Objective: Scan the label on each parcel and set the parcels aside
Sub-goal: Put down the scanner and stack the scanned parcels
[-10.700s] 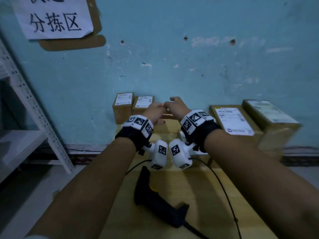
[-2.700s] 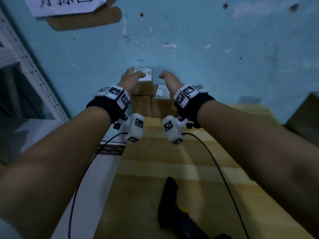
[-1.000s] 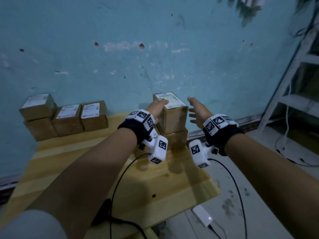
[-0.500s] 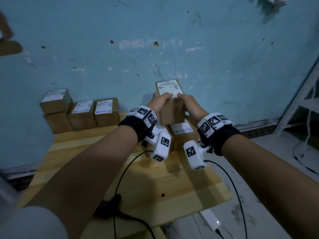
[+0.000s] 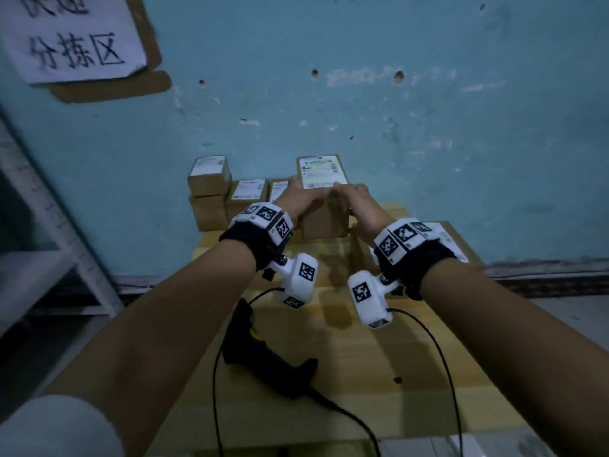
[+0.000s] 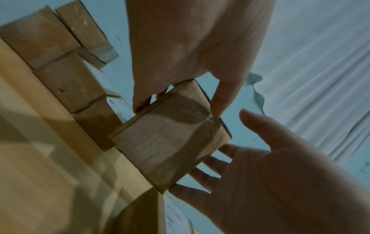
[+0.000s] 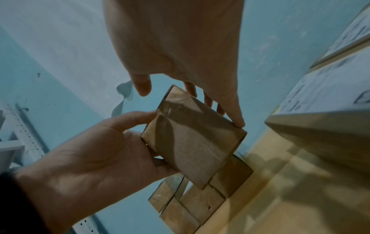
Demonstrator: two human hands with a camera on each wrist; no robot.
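A small brown parcel [image 5: 324, 212] with a white label [image 5: 321, 173] on top hangs above the wooden table [image 5: 362, 374], near the blue wall. My left hand [image 5: 296, 197] grips its left side, thumb on the top edge. My right hand [image 5: 351, 196] holds the right side. In the left wrist view the parcel [image 6: 170, 142] sits between left hand [image 6: 180, 55] and right hand [image 6: 280, 182], whose thumb stands just off the corner. The right wrist view shows the parcel [image 7: 192, 142] the same way. A black scanner [image 5: 263, 351] lies on the table below my left forearm.
Several small labelled parcels [image 5: 230, 192] stand stacked against the wall, left of the held one. Larger parcels [image 5: 441, 232] lie under my right wrist. The scanner's cable [image 5: 346, 413] runs over the table's front. A metal shelf [image 5: 49, 225] stands at the left.
Both hands have carried the parcel left, from above the right-hand stack to beside the row of small parcels. My view has swung left, so the scanner now shows fully.
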